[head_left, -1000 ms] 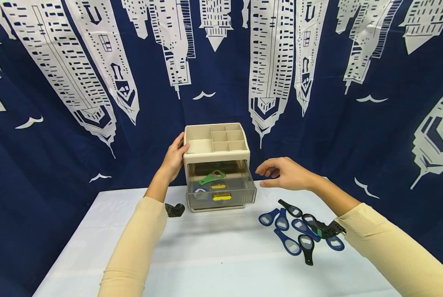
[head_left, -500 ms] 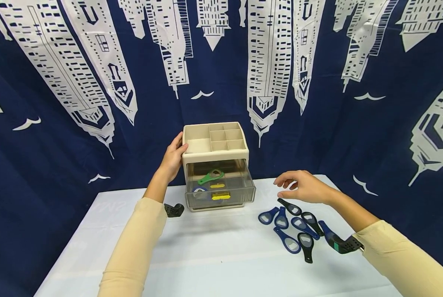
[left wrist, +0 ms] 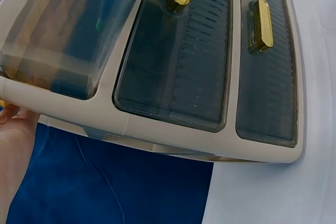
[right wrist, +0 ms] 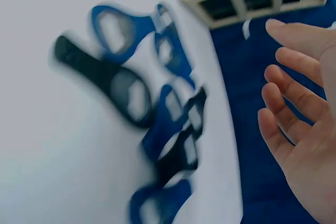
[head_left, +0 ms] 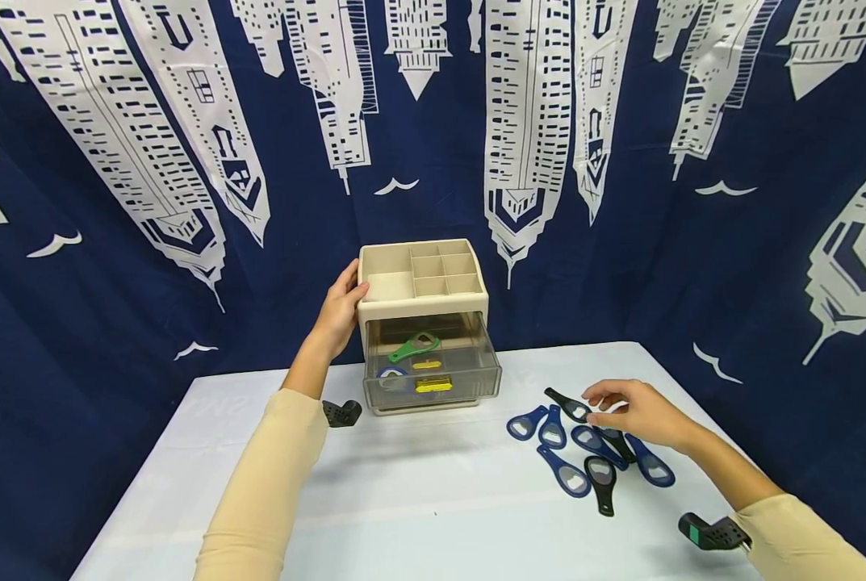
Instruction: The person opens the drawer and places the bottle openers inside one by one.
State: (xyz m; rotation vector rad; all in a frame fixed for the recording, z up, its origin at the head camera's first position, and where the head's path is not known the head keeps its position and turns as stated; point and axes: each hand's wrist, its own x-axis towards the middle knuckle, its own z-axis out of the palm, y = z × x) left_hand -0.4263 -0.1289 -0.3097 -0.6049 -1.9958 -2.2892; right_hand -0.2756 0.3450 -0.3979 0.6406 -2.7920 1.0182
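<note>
A cream desktop organizer (head_left: 424, 307) with smoky see-through drawers stands at the table's back. My left hand (head_left: 338, 316) grips its left side, the thumb over the top rim; in the left wrist view only part of that hand shows at the left edge. The upper drawer (head_left: 469, 374) is pulled out, and a green bottle opener (head_left: 416, 345) and a blue bottle opener (head_left: 392, 373) show inside. My right hand (head_left: 639, 411) hovers over several blue and black bottle openers (head_left: 601, 476), fingers loosely bent and holding nothing. In the right wrist view its fingers are apart and the openers (right wrist: 113, 85) are blurred.
Lower drawers (left wrist: 265, 72) with gold-coloured handles are closed. The white table (head_left: 403, 500) ends at a dark blue curtain (head_left: 433, 161) printed with white buildings. Black camera mounts (head_left: 712, 532) sit at the wrists.
My right hand has moved from beside the drawer, rightward and toward me, to above the loose bottle openers. My left hand has stayed on the organizer.
</note>
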